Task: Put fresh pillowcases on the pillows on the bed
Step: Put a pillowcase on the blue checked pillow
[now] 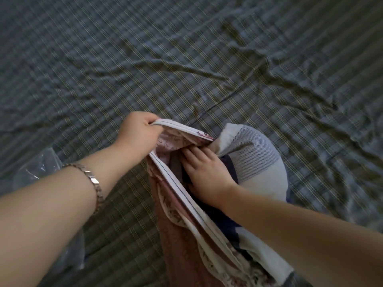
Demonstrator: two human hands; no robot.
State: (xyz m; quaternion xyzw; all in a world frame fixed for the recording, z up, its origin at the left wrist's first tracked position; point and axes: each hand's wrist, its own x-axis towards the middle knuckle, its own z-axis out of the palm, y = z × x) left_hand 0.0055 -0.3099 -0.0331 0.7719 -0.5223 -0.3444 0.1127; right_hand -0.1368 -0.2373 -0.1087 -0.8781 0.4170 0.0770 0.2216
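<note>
Risk: hem slips from left hand (pixel 138 131), pillowcase (pixel 180 235) mouth collapses, pillow (pixel 255 154) bunches at the opening. Left fingers curl, pinching the hem. Right hand (pixel 205 177), fingers straight and together, presses the pillow's dark end just inside the pillowcase; the rest lies outside, right of the pillowcase, on the bed (pixel 165 59).

Wrinkled plaid sheet (pixel 186 59), grey-green, is covering the whole surface, with long creases running toward the upper right. Crumpled clear plastic bag (pixel 41 164) is lying on the sheet at the left edge. Silver link bracelet (pixel 94 181) is sitting round a wrist.
</note>
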